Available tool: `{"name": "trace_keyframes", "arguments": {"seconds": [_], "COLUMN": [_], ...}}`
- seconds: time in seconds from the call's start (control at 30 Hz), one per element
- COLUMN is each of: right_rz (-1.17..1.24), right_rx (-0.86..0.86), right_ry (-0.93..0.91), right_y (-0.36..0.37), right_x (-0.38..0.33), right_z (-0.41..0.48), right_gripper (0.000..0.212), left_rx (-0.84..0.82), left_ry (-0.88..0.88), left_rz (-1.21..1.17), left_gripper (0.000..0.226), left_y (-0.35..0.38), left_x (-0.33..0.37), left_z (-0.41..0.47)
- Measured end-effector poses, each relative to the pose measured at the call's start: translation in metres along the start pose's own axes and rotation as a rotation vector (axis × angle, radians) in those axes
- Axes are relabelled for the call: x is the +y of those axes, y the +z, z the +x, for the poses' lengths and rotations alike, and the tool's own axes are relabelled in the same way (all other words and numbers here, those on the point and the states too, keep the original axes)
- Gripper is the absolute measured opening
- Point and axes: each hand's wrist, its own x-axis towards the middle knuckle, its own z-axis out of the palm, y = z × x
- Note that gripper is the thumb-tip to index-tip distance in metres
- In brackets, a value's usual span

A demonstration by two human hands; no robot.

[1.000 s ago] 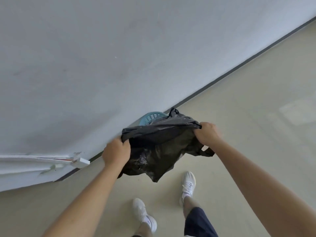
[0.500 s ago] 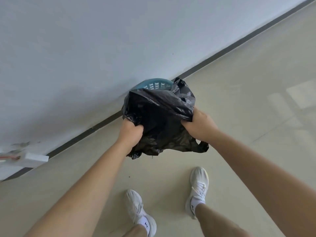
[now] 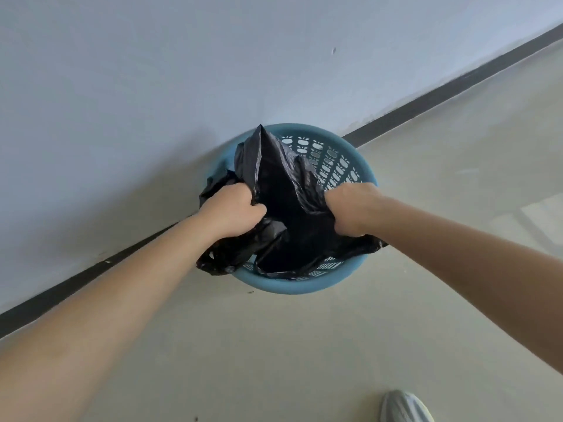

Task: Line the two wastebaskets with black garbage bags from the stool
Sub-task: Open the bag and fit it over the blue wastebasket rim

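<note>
Both hands, the left hand (image 3: 231, 208) and the right hand (image 3: 350, 208), have their fingers closed tight on the black bag (image 3: 283, 214), which sits partly inside the blue basket (image 3: 292, 286) by the wall (image 3: 152, 86).

Basket by the wall, bag in it

The basket (image 3: 292, 286) is standing on the floor (image 3: 426, 208) against the wall (image 3: 152, 86); the bag (image 3: 283, 208) is sitting inside it, spilling over its left rim, between both hands.

Head camera — looks steeply down, close above the wastebasket (image 3: 292, 286).
</note>
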Motion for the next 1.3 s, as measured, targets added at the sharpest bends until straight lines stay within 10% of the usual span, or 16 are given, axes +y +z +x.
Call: {"name": "trace_keyframes", "arguments": {"seconds": [0.13, 0.33, 0.53, 0.77, 1.0, 1.17, 1.3], "right_rz": [-0.204, -0.228, 0.163, 0.057, 0.142, 0.198, 0.109], "right_rx": [0.113, 0.191, 0.294, 0.65, 0.662, 0.605, 0.664], "right_ry": [-0.007, 0.052, 0.215, 0.233, 0.256, 0.231, 0.184], "right_y": [0.019, 0.027, 0.028, 0.016, 0.019, 0.012, 0.016], "right_x": [0.002, 0.003, -0.002, 0.022, 0.023, 0.012, 0.016], "right_z": [0.017, 0.0, -0.015, -0.036, -0.037, -0.031, -0.026], "right_gripper": [0.016, 0.012, 0.091, 0.051, 0.039, 0.031, 0.008], "left_rx": [0.103, 0.855, 0.433, 0.12, 0.677, 0.417, 0.62], "left_ry": [0.144, 0.226, 0.055, -0.039, 0.108, 0.191, 0.165], "left_rz": [0.177, 0.342, 0.031, 0.258, 0.269, 0.043, 0.134], "left_gripper": [0.05, 0.045, 0.034, 0.053, 0.056, 0.048, 0.067], "left_y": [-0.002, -0.008, 0.001, -0.051, -0.034, -0.022, -0.019], "left_x": [-0.007, -0.008, -0.029, -0.031, -0.048, -0.05, -0.047], "left_z": [0.021, -0.003, -0.036, -0.056, -0.054, -0.056, -0.053]}}
